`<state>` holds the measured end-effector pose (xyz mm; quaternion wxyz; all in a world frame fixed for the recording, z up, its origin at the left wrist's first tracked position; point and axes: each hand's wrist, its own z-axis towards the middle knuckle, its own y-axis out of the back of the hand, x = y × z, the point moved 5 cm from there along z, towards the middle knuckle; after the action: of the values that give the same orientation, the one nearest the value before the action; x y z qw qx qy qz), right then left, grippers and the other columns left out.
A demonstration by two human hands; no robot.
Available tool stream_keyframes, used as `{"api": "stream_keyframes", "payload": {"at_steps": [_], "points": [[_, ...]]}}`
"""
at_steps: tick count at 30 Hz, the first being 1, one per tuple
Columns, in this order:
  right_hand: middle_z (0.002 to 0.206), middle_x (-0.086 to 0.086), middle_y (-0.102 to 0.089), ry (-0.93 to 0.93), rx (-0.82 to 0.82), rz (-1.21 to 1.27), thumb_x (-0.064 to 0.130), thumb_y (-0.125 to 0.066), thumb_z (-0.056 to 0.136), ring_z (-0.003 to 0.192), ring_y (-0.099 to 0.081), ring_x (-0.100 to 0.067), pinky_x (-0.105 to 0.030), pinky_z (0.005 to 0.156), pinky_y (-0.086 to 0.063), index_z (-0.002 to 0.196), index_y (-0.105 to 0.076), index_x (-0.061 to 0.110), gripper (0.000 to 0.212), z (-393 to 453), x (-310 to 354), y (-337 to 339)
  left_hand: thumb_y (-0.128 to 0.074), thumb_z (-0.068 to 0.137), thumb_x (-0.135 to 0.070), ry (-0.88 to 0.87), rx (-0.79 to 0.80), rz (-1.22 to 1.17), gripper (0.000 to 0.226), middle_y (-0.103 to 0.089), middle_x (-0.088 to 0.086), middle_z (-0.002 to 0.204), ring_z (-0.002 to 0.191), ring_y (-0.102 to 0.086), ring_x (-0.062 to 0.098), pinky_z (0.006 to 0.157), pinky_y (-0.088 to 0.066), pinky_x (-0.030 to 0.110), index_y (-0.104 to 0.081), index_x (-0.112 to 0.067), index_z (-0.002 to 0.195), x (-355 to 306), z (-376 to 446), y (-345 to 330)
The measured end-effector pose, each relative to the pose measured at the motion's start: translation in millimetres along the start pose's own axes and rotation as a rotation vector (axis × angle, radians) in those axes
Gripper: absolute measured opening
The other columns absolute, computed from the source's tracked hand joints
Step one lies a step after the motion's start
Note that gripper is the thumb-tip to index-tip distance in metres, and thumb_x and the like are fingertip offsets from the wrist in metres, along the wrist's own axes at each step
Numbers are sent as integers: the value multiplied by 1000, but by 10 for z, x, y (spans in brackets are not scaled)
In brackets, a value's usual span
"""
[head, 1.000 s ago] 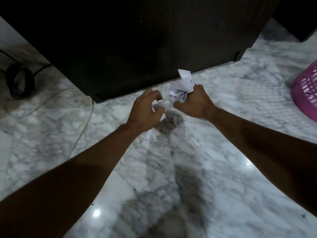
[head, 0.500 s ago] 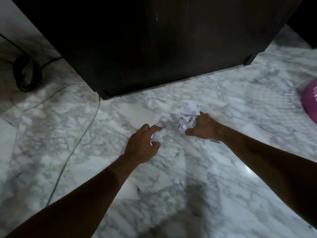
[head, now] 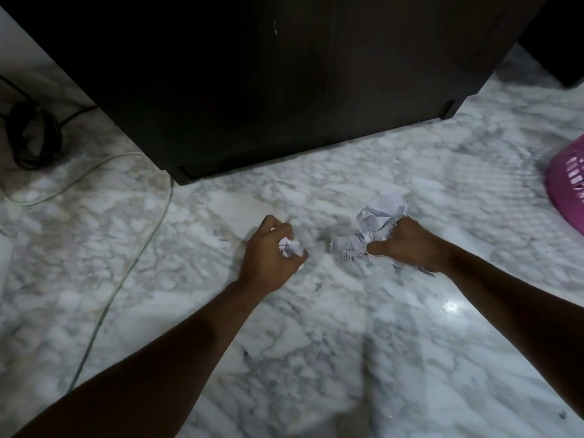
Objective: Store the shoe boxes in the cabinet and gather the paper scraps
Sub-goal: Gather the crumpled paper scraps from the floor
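Both hands are low over the marble floor in front of the dark cabinet (head: 284, 83), whose doors are closed. My left hand (head: 268, 257) is curled around a small crumpled paper scrap (head: 289, 247). My right hand (head: 407, 248) grips a larger bunch of crumpled white paper scraps (head: 379, 219) with printed text, some of it spilling out to the left and under the hand. No shoe boxes are in view.
A pink plastic basket (head: 568, 181) stands at the right edge. A pale cable (head: 126, 270) runs across the floor on the left, and a coil of black cable (head: 31, 137) lies at the far left beside the cabinet.
Both hands have dropped from near the cabinet base toward the floor and moved apart. The right hand now holds a bigger bunch of paper.
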<state>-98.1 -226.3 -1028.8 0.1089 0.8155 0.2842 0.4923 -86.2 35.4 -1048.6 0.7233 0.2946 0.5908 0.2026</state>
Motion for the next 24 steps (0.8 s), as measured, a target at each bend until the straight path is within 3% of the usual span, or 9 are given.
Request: {"api": "stream_keyframes", "payload": {"at_steps": [4,6,8,12,14,16,18,22,24], "points": [[84,-27,-70,9,-42,95,12,-72,78,74,-62,-22,-40,76,-47,88,-63,-12,27,-136,-47,173,-78,80,-43,-167,95,-48,37,-54,-7,98,65,-61,14,58,-52,34,-61,-11,72,-379,95,-308],[72,-16,-64,2,-66,112,2,-71,83,70,-61,-22,-40,73,-47,76,-61,-4,14,-194,-86,252,-79,79,-45,-260,169,36,33,-58,-11,108,70,-63,8,60,-53,29,-62,-17,74,-529,77,-456],[67,-8,-66,11,-68,144,2,-72,84,68,-68,-20,-40,73,-53,68,-63,3,18,-235,-130,308,-80,76,-48,-279,236,114,30,-60,-14,115,74,-66,11,61,-53,27,-64,-24,78,-578,62,-566],[56,16,-61,10,-58,210,-6,-70,89,54,-56,0,-23,63,-44,73,-61,10,24,-379,-166,360,-64,73,-37,-188,290,87,15,-53,-13,91,61,-55,14,55,-46,28,-52,-29,69,-520,76,-678],[53,20,-61,12,-51,223,-7,-69,89,51,-56,5,-14,56,-43,79,-61,15,25,-458,-171,369,-70,74,-27,-159,326,103,16,-46,-13,83,59,-53,16,54,-43,29,-55,-25,70,-518,75,-737],[64,16,-67,14,-70,203,0,-72,88,59,-61,2,-15,60,-45,91,-67,7,9,-515,-214,399,-80,71,-20,-110,323,89,30,-47,-11,79,60,-53,14,55,-40,26,-52,-30,68,-526,90,-769],[66,4,-65,7,-110,187,4,-73,87,56,-59,-3,-18,55,-44,97,-67,-5,14,-572,-234,446,-82,68,-17,-49,299,37,36,-49,-8,75,60,-53,15,55,-40,26,-49,-30,64,-559,140,-772],[64,5,-64,-14,-154,186,-1,-69,89,54,-57,-6,-20,53,-44,87,-68,7,8,-728,-231,599,-78,67,-6,-21,240,-37,27,-56,2,74,64,-61,22,57,-50,34,-53,-13,60,-847,339,-762],[52,14,-60,-23,-193,205,-3,-67,89,45,-53,1,-14,49,-41,75,-62,15,24,-830,-202,712,-80,70,-5,-50,207,-71,29,-55,-1,72,61,-59,13,55,-46,20,-55,-13,59,-1103,470,-754]]}}
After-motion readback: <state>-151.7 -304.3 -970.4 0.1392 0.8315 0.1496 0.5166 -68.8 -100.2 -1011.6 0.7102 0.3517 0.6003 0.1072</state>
